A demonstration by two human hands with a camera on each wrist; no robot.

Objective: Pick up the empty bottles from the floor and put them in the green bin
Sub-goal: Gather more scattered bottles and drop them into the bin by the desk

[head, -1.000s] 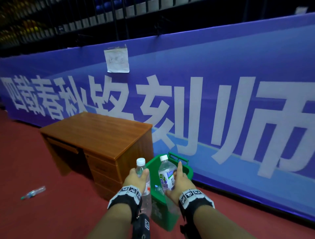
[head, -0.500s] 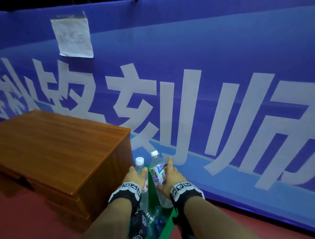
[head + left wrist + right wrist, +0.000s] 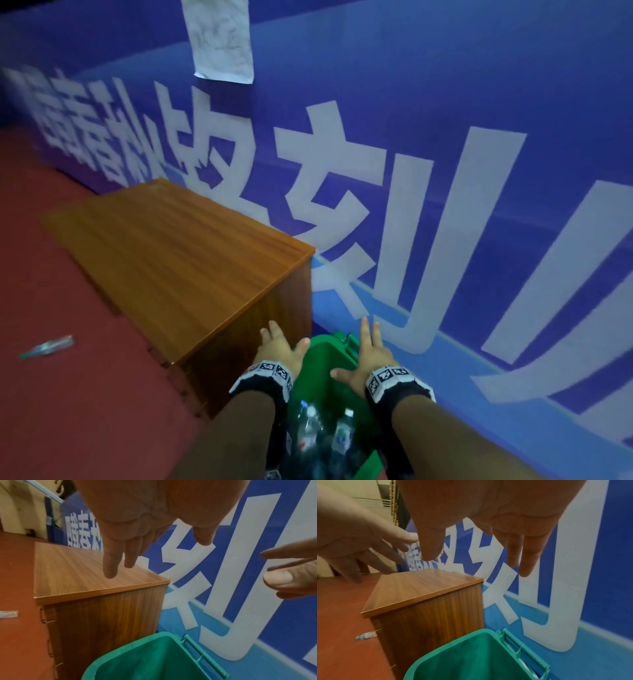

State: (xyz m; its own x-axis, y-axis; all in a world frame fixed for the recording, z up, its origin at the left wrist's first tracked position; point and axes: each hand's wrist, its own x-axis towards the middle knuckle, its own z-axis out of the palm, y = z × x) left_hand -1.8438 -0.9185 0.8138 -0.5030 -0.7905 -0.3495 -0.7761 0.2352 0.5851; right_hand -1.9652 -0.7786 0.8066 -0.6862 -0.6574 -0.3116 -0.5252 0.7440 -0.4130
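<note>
Head view: both grips, left hand (image 3: 275,349) and right hand (image 3: 368,356), now released over green bin (image 3: 322,363); two bottles (image 3: 310,433) dropped inside; one bottle (image 3: 48,346) left on floor (image 3: 68,411).

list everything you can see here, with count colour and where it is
bottles in the bin: at least two visible, clear with white caps, standing inside the green bin below the hands
bottle on the floor: one, clear, lying on the red floor left of the desk
green bin: one, green with a handle bar on its far side, between the desk and the banner
desk: one, brown wood, drawers on its front, against the banner, left of the bin
banner: one, blue with large white characters, along the wall
paper sheet: one, white, stuck on the banner above the desk
floor: red
wrist bands: two, black and white markers, one on each wrist
left hand: fingers spread, empty, above the bin
right hand: fingers spread, empty, above the bin
</note>
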